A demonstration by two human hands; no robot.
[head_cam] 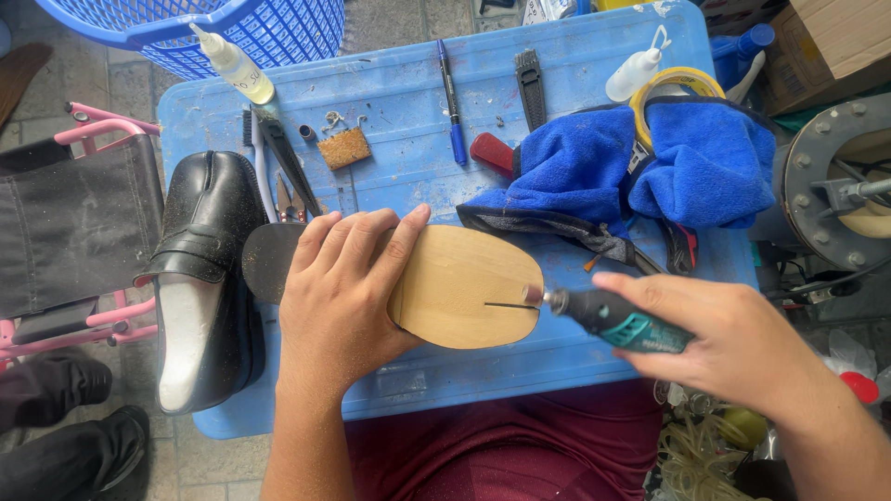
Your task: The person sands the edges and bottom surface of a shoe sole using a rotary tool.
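At the blue board's [408,176] near edge, hands apart — left hand [343,297] pressing the sole [464,283], right hand [733,343] gripping the rotary tool [603,317].

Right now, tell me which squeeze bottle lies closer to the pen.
The white squeeze bottle with the looped cap, upper right beside the yellow tape roll, is nearer the pen than the yellowish bottle by the blue basket.
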